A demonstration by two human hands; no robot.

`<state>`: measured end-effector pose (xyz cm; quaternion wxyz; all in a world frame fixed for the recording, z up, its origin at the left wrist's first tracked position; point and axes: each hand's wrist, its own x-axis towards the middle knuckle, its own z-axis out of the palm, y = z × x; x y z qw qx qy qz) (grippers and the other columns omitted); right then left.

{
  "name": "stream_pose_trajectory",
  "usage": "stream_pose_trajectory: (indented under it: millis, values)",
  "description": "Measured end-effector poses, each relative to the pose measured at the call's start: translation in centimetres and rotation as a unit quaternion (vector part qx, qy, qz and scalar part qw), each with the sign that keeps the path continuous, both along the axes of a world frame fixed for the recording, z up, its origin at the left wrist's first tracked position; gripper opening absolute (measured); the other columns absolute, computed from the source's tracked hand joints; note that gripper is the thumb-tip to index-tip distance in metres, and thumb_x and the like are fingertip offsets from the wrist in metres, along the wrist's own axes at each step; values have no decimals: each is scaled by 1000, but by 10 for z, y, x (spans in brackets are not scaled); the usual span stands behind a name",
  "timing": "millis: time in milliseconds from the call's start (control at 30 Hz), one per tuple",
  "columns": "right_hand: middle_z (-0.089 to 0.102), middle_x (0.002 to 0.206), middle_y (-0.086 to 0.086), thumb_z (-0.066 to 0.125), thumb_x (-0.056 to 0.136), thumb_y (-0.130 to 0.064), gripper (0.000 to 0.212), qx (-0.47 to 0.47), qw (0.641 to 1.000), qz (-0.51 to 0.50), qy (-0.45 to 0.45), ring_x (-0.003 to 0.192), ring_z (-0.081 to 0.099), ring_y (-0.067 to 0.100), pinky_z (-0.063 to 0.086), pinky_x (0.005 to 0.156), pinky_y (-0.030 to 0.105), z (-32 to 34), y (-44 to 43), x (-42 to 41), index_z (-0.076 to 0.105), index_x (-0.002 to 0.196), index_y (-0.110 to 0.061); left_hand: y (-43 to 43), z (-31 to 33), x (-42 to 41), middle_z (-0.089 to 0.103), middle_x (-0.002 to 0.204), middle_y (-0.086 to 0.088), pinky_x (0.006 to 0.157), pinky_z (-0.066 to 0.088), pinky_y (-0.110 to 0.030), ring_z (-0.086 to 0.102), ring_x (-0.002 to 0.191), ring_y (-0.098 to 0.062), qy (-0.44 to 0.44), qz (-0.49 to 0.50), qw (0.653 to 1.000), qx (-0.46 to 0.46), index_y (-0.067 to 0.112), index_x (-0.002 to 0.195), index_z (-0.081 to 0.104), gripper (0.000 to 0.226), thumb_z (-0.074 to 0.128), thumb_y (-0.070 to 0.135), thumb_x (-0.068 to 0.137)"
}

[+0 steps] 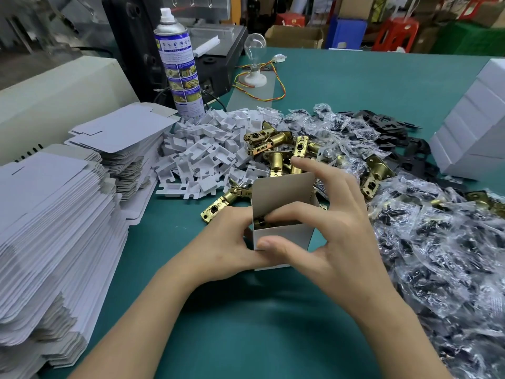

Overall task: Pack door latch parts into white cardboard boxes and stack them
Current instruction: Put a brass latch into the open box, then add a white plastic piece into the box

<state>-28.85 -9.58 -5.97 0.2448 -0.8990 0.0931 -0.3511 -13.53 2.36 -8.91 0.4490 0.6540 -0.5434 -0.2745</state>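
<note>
White box [281, 236] open-topped, both hands gripping its rim, teal table [246, 324]

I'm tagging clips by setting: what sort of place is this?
Probably a small factory packing bench: stacks of flat box blanks, heaps of brass latches and bagged parts, and an open white box held by the left hand and right hand.

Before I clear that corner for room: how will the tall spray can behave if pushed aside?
The spray can is tall and narrow and stands upright, so a push near the top would probably tip it. It is round, so once down it would likely roll. The white plastic pieces heaped at its foot may block a low slide.
</note>
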Motion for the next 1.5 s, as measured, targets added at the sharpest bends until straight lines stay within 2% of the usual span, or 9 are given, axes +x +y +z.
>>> stream_pose_trajectory:
  millis: [367, 567, 667, 800, 900, 1000, 1133, 1367, 1500]
  values:
    - [68, 125, 11, 44, 101, -65, 48, 290, 925, 20, -246, 120, 62, 30, 46, 97, 43, 0, -16, -7, 58, 126, -26, 5, -1, 9, 72, 120, 16, 90, 54, -18, 69, 111, -6, 61, -53, 996, 32, 51, 115, 67, 47, 89, 36, 77]
    - [70, 123, 11, 32, 97, -77, 72, 365, 901, 25, -233, 118, 63, 34, 44, 99, 53, -8, -17, -6, 56, 131, -18, 15, -3, 37, 59, 151, -5, 117, 43, -44, 54, 141, -29, 198, -115, 972, 47, 26, 150, 54, 92, 77, 74, 75]
    - [75, 110, 4, 38, 102, -66, 53, 376, 904, 13, -204, 109, 69, 25, 46, 95, 49, -3, -23, -1, 60, 121, -22, 15, 2, 52, 78, 113, -3, 82, 60, -33, 73, 92, -15, 219, 45, 974, -37, 30, 113, 79, 68, 67, 85, 74]
    - [75, 104, 2, 43, 102, -51, 37, 394, 901, 38, -177, 105, 70, 19, 49, 92, 33, -6, -21, 3, 61, 119, -24, 16, 0, 58, 70, 71, -2, 46, 40, -13, 51, 47, -5, 213, 202, 951, -97, 27, 69, 74, 60, 64, 86, 79]
    - [72, 109, 2, 42, 103, -44, 37, 388, 901, 61, -184, 109, 68, 20, 50, 90, 24, -13, -11, 1, 59, 127, -20, 11, -3, 57, 69, 69, 10, 55, 45, -14, 54, 54, -2, 107, 321, 932, -129, 35, 71, 71, 37, 60, 51, 103]
    - [71, 109, 0, 43, 105, -39, 37, 378, 904, 58, -192, 108, 67, 20, 50, 91, 23, -10, -11, 2, 58, 128, -14, 12, -8, 61, 71, 104, 16, 81, 49, -28, 62, 94, -7, -98, 361, 921, -105, 40, 111, 71, 31, 58, 12, 105]
    - [72, 106, -4, 45, 105, -37, 32, 374, 904, 46, -200, 106, 67, 17, 50, 89, 21, -8, -10, 0, 60, 124, -16, 11, -23, 65, 66, 134, -5, 105, 37, -37, 54, 127, -30, -269, 351, 897, 2, 19, 136, 69, 39, 65, 6, 100]
    - [71, 106, -4, 47, 105, -30, 31, 364, 908, 32, -203, 103, 66, 13, 49, 87, 18, -7, -8, -1, 60, 123, -9, 6, -30, 76, 75, 111, 4, 93, 50, -41, 66, 106, -25, -228, 398, 888, 7, 23, 110, 78, 17, 78, 24, 93]
    - [70, 107, 0, 50, 104, -32, 22, 337, 916, 4, -217, 104, 66, 19, 49, 88, 25, -6, -8, -3, 62, 118, -22, 7, -18, 72, 75, 94, 19, 84, 50, -17, 69, 94, -1, -116, 421, 891, -122, 36, 100, 73, 6, 75, 31, 97]
